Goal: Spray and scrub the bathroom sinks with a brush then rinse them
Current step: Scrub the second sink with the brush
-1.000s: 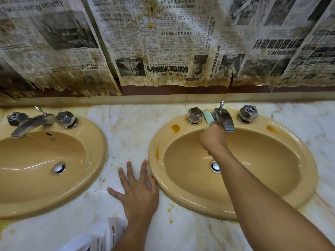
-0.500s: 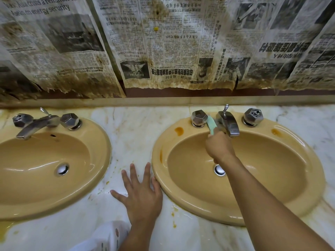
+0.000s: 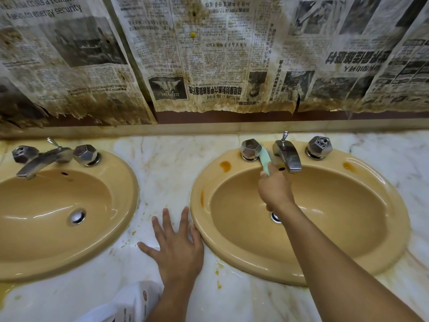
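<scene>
Right hand (image 3: pixel 276 190) grips green brush (image 3: pixel 264 159); left hand (image 3: pixel 178 249) flat on counter (image 3: pixel 162 163); newspaper (image 3: pixel 69 54) reads "energy security".

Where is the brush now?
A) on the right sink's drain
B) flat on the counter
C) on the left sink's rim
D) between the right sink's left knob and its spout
D: the right hand holds the brush on the back ledge of the right sink, between the left knob and the spout.

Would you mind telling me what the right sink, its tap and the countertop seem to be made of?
Right sink: probably glazed ceramic, glossy tan with soft highlights. Tap: chromed metal, reflective but dulled. Countertop: polished marble or lookalike, pale with grey-brown veins.
</scene>
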`<state>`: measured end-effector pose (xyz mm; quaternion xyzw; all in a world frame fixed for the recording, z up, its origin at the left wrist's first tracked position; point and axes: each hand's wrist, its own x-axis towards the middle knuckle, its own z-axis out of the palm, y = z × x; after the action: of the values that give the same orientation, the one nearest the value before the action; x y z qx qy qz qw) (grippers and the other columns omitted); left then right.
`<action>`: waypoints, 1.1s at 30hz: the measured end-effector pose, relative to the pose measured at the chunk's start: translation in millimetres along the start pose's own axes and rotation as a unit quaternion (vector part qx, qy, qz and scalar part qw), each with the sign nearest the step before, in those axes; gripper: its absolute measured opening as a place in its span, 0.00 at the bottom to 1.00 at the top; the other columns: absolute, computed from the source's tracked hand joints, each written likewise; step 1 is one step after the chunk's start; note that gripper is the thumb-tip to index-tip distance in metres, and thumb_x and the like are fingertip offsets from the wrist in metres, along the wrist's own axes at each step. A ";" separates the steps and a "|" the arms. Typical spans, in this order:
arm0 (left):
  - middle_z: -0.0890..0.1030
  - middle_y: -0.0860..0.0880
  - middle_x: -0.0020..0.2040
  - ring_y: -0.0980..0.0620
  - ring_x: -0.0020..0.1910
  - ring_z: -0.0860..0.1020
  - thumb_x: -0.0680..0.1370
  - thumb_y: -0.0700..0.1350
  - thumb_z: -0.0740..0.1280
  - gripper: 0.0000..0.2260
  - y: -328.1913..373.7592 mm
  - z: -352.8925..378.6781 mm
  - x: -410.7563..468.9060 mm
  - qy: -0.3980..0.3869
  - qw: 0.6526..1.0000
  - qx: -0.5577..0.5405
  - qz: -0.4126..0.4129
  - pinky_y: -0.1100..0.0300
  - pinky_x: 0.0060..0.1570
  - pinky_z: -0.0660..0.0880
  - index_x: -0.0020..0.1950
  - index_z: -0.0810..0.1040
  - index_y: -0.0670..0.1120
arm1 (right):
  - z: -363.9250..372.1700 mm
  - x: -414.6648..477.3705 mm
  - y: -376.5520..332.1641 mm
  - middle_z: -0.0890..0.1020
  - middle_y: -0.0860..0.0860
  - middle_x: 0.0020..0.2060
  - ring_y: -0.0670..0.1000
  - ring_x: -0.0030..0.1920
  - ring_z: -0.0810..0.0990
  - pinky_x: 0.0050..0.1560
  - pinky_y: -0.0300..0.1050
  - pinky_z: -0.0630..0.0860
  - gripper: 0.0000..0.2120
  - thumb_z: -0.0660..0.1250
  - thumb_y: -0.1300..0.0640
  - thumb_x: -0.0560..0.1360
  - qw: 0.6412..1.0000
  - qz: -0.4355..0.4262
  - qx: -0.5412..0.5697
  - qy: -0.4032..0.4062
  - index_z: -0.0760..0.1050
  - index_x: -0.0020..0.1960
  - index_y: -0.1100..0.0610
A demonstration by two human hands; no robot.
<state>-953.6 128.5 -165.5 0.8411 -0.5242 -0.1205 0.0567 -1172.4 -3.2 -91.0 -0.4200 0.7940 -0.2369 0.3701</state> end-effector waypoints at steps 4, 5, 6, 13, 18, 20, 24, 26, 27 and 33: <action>0.47 0.53 0.85 0.48 0.83 0.38 0.85 0.60 0.47 0.24 0.0 -0.4 -0.8 0.004 1.000 -0.003 0.000 0.24 0.73 0.43 0.82 0.52 0.67 | -3.1 16.9 -21.7 0.74 0.57 0.58 0.64 0.51 0.79 0.30 0.54 0.80 0.21 0.55 0.56 0.83 1.000 -0.018 0.006 0.015 0.66 0.76 0.51; 0.47 0.53 0.85 0.49 0.83 0.38 0.85 0.60 0.46 0.24 0.1 -0.6 -0.8 0.005 1.000 -0.003 0.000 0.24 0.73 0.43 0.82 0.52 0.67 | -3.7 19.9 -24.3 0.73 0.56 0.58 0.65 0.51 0.79 0.30 0.53 0.80 0.21 0.55 0.56 0.83 1.000 -0.015 0.015 0.014 0.67 0.75 0.52; 0.47 0.53 0.85 0.49 0.83 0.38 0.85 0.60 0.46 0.24 0.0 -0.5 -0.7 0.005 1.000 -0.002 0.000 0.24 0.73 0.43 0.82 0.52 0.67 | -4.5 20.6 -24.5 0.73 0.55 0.57 0.65 0.50 0.79 0.27 0.51 0.78 0.21 0.55 0.56 0.83 0.999 -0.011 0.027 0.015 0.68 0.75 0.52; 0.50 0.53 0.85 0.48 0.83 0.40 0.84 0.61 0.44 0.24 -0.3 1.4 0.7 0.014 1.000 -0.002 -0.001 0.24 0.72 0.44 0.82 0.53 0.68 | -11.6 -23.2 -1.3 0.81 0.54 0.55 0.59 0.54 0.78 0.51 0.51 0.78 0.22 0.62 0.52 0.83 0.992 -0.066 0.040 0.105 0.69 0.76 0.47; 0.48 0.53 0.85 0.48 0.83 0.39 0.85 0.61 0.45 0.24 0.3 0.3 0.5 0.008 1.000 0.000 -0.003 0.24 0.73 0.43 0.82 0.51 0.68 | -26.0 0.8 -27.9 0.81 0.56 0.60 0.59 0.56 0.79 0.53 0.53 0.80 0.22 0.61 0.51 0.83 0.988 -0.117 0.003 0.100 0.71 0.76 0.47; 0.47 0.53 0.85 0.49 0.83 0.38 0.85 0.61 0.45 0.24 0.9 0.3 0.3 0.007 1.000 -0.006 -0.003 0.25 0.73 0.43 0.82 0.51 0.67 | -28.6 8.8 -39.3 0.81 0.56 0.60 0.58 0.52 0.80 0.52 0.56 0.82 0.22 0.62 0.51 0.82 0.989 -0.140 -0.019 0.046 0.72 0.75 0.47; 0.47 0.54 0.85 0.49 0.83 0.38 0.85 0.60 0.46 0.24 1.0 -0.9 -0.4 0.007 1.000 -0.009 -0.003 0.25 0.73 0.42 0.82 0.52 0.67 | -38.2 17.0 -46.0 0.82 0.54 0.55 0.55 0.42 0.79 0.39 0.47 0.78 0.21 0.63 0.52 0.81 0.986 -0.154 -0.066 0.007 0.73 0.74 0.45; 0.46 0.54 0.85 0.49 0.83 0.37 0.85 0.60 0.46 0.24 0.6 -1.2 -0.7 0.004 1.000 -0.009 -0.003 0.25 0.73 0.41 0.82 0.51 0.68 | -43.4 20.0 -46.7 0.82 0.53 0.54 0.52 0.37 0.77 0.35 0.45 0.76 0.21 0.63 0.51 0.80 0.987 -0.147 -0.061 0.009 0.74 0.73 0.43; 0.46 0.54 0.85 0.50 0.83 0.37 0.85 0.60 0.46 0.24 0.7 -1.3 -0.8 0.004 1.000 -0.011 -0.004 0.25 0.73 0.41 0.82 0.51 0.68 | -44.0 20.5 -47.3 0.82 0.53 0.54 0.52 0.37 0.77 0.35 0.45 0.76 0.21 0.63 0.51 0.80 0.986 -0.151 -0.066 0.002 0.74 0.73 0.43; 0.47 0.53 0.85 0.49 0.83 0.38 0.85 0.60 0.46 0.24 0.6 -1.5 -1.3 0.004 1.000 -0.008 -0.001 0.25 0.73 0.42 0.82 0.51 0.67 | -47.7 19.8 -50.4 0.82 0.53 0.51 0.53 0.39 0.77 0.36 0.48 0.78 0.20 0.62 0.51 0.81 0.984 -0.164 -0.064 0.004 0.74 0.73 0.44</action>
<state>-954.3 129.3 -163.8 0.8416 -0.5222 -0.1212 0.0657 -1192.6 -43.7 -34.8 -0.5662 0.7294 -0.2447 0.2958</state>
